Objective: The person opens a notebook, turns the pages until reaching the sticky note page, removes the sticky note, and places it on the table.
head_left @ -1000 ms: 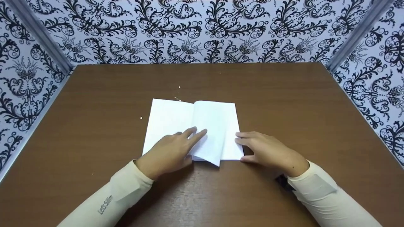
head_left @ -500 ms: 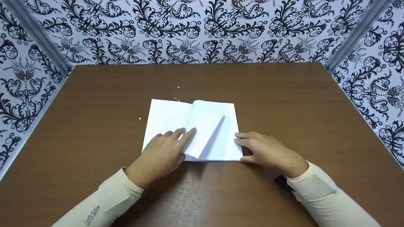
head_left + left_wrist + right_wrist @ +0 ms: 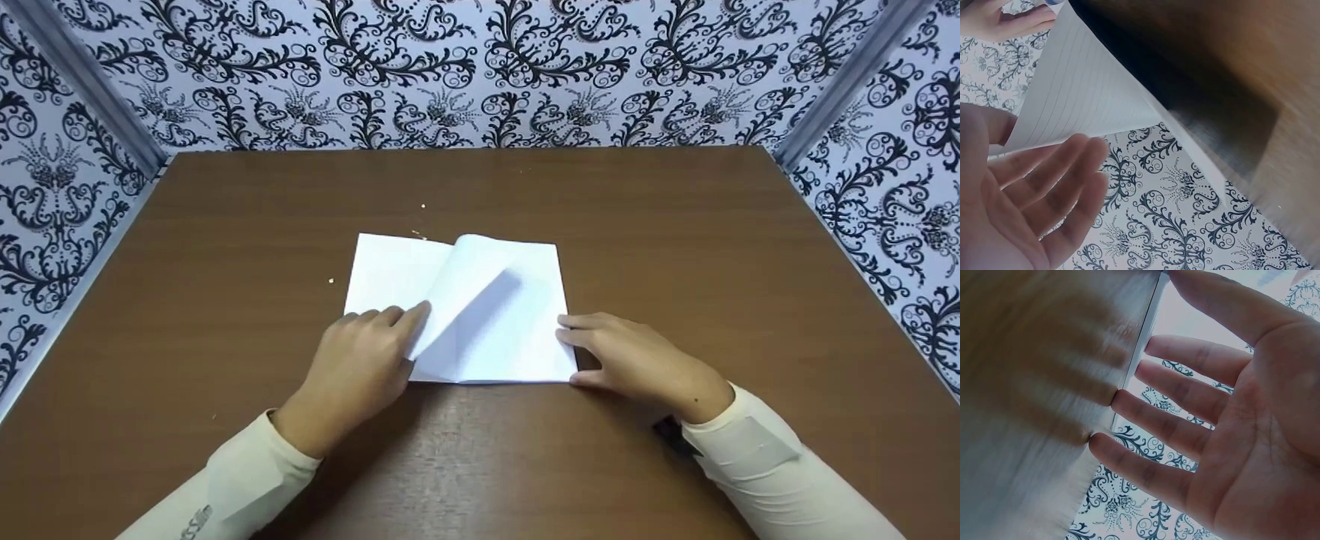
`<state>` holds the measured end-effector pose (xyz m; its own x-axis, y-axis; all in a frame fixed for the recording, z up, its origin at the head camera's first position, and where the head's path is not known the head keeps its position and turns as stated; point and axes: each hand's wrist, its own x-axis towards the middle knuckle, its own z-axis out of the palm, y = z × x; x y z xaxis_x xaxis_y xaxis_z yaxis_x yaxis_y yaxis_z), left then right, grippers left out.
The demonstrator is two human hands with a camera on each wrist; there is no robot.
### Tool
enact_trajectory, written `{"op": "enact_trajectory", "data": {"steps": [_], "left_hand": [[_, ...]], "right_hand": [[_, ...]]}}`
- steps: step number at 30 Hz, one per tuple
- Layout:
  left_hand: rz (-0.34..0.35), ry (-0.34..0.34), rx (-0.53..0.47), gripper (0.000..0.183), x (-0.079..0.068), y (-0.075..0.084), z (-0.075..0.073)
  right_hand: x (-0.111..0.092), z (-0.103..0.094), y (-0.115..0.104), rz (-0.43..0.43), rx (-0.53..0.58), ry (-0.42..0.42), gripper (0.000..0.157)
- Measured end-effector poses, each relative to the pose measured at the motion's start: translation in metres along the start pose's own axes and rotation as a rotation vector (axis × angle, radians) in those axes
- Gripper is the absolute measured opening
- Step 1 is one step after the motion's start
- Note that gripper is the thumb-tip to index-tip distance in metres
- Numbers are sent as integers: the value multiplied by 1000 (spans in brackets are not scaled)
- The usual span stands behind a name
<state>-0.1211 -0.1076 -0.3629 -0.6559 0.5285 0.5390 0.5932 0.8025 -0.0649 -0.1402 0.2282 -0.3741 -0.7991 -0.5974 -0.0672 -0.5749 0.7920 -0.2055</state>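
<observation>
An open notebook (image 3: 517,330) with white, faintly lined pages lies mid-table in the head view. My left hand (image 3: 360,356) pinches the lower corner of a page (image 3: 457,289) between thumb and index finger. That page is lifted and curls leftward over the left half, casting a shadow on the right page. In the left wrist view the lined sheet (image 3: 1084,90) rises from between thumb and index finger, with the other fingers loosely bent. My right hand (image 3: 637,360) rests at the notebook's right edge, fingertips and thumb touching it. In the right wrist view its fingers (image 3: 1162,430) are fairly straight.
The brown wooden table (image 3: 675,240) reaches to patterned black-and-white walls (image 3: 480,75) at the back and both sides. Tiny white scraps (image 3: 331,280) lie left of and behind the notebook. A dark object (image 3: 675,435) shows under the right wrist.
My left hand has moved left, drawing the page's lower corner from the right half across the fold toward the left half. The right hand has stayed at the notebook's right edge.
</observation>
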Motion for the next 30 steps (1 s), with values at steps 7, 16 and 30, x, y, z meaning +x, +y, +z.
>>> {"op": "enact_trajectory", "data": {"steps": [7, 16, 30], "left_hand": [[-76, 90, -29, 29, -4, -6, -6], [-196, 114, -15, 32, -11, -17, -12], [-221, 52, -19, 23, -19, -24, -10]], "right_hand": [[0, 0, -1, 3, -3, -5, 56], [1, 0, -1, 21, 4, -18, 58], [1, -1, -2, 23, 2, -13, 58]]}}
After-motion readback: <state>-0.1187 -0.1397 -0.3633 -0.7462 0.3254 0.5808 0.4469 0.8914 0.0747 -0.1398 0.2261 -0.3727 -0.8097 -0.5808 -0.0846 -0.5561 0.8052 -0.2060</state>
